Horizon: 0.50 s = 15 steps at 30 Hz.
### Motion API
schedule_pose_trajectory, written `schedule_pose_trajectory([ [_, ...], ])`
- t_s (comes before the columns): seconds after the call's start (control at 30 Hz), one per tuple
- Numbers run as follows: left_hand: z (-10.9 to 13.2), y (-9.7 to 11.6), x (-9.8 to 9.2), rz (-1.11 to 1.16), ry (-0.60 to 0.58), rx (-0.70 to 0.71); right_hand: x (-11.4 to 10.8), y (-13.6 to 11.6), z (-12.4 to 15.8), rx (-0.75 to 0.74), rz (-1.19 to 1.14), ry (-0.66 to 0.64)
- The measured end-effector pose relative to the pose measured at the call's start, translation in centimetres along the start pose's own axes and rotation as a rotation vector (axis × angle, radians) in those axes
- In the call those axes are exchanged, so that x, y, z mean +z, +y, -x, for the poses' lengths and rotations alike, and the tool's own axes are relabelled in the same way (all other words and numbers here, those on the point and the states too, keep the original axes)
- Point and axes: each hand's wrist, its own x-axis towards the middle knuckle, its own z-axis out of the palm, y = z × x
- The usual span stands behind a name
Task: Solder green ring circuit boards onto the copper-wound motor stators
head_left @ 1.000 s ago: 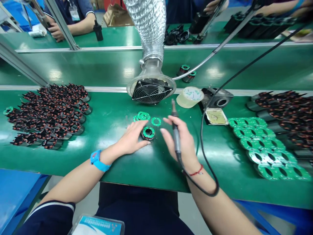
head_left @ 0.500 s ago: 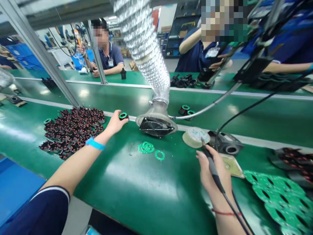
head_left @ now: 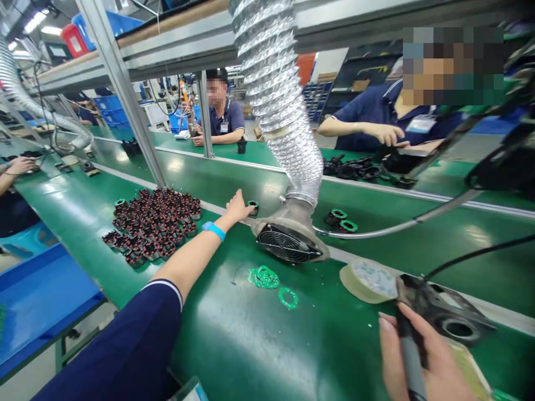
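My left hand (head_left: 238, 208) reaches to the strip at the back of the green bench. Its fingers are closed on a small motor stator (head_left: 253, 208) topped by a green ring board; the hand partly hides it. In my right hand (head_left: 434, 356) is a soldering iron (head_left: 408, 351), its front end beside the dark iron stand (head_left: 451, 317) and a pale round roll (head_left: 370, 280). Green ring boards (head_left: 264, 277) lie in a small stack between my hands, with a single ring (head_left: 288, 298) apart from them. Many black-and-copper stators (head_left: 152, 223) are massed at the left.
A fume-extractor fan (head_left: 288, 245) hangs mid-bench on a silver duct (head_left: 276, 89). Two stators with green rings (head_left: 340, 220) sit on the strip behind it. Co-workers (head_left: 228, 117) sit across the bench. A metal post (head_left: 121, 89) rises behind the stator pile, and a blue tray (head_left: 45, 301) is at left.
My left hand has moved further back over the bench edge with the stator. The soldering iron has shifted from over the pale roll to the stand. The whole view has swung.
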Motion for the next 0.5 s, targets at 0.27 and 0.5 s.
schedule_pose_trajectory([
  [0.27,9.5,-10.1,-9.8,-0.29,0.023,0.016,0.5,-1.6,0.8,0.005,-0.06,0.039],
  [0.5,16.6,-9.7,-7.5,-0.311,-0.146,0.331,2.1,-2.8,2.9,-0.063,-0.081,-0.088],
])
